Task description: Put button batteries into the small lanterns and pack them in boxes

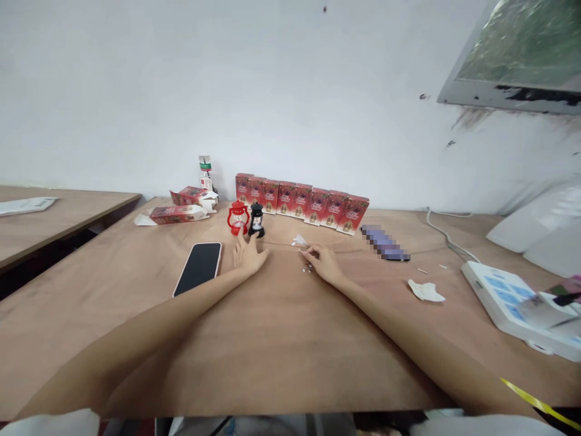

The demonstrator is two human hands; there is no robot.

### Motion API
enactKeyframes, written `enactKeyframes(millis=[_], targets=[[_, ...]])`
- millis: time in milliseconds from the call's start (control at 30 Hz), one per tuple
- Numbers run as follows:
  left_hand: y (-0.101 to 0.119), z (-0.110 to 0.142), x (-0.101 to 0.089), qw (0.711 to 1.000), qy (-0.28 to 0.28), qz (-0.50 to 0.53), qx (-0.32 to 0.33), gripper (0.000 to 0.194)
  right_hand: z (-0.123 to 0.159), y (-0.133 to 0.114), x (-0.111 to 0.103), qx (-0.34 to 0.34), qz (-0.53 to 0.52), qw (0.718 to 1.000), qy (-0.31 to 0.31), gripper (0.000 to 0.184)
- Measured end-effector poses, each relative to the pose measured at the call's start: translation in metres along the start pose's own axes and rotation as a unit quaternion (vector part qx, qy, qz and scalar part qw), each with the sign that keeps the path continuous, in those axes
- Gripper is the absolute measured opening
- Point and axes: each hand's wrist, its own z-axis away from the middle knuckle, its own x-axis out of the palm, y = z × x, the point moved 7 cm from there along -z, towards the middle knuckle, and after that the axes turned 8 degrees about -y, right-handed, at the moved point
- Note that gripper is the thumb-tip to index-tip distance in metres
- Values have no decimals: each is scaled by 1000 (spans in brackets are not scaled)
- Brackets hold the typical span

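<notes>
In the head view, the person's left hand [249,256] rests open on the wooden counter [272,339], fingers spread, just in front of a red lantern [238,219] and a black lantern [256,221] that stand upright side by side. The right hand [323,264] has its thumb and fingers drawn together around a small, thin item [302,251], too small to make out. Small white pieces [298,240] lie just beyond those fingertips, and small shiny bits [309,267] lie near the right hand. Behind, a row of red boxes [302,201] stands along the wall. A dark-screened phone [198,268] lies left of the left hand; opened red cartons [178,213] lie farther back, near a small bottle [206,172].
</notes>
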Motion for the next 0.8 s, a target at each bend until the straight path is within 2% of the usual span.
enactKeyframes(millis=[100, 200, 300, 400, 500, 600, 700, 800], targets=[[3, -12, -4, 997, 58, 29, 32, 54, -1, 10, -3, 29, -5, 999, 27, 25], [6, -21, -8, 993, 91, 45, 54, 45, -3, 20, -6, 60, -2, 997, 55, 25], [8, -30, -11, 994, 88, 52, 46, 29, -1, 25, -10, 84, 7, 993, 87, 23], [9, -42, -14, 995, 73, 59, 24, 22, 5, 18, -15, 79, 31, 989, 123, 23], [12, -53, -17, 997, 56, 59, 1, 14, 12, -1, -18, 23, 77, 986, 149, 23], [21, -55, -22, 997, 42, 62, 19, 4, 20, -21, -17, -51, 102, 981, 155, 25], [35, -45, -20, 994, 18, 91, 61, 6, 27, -36, -15, -127, 97, 975, 153, 35], [51, -24, -7, 984, -43, 141, 98, 12, 34, -48, -11, -206, 111, 961, 150, 53]])
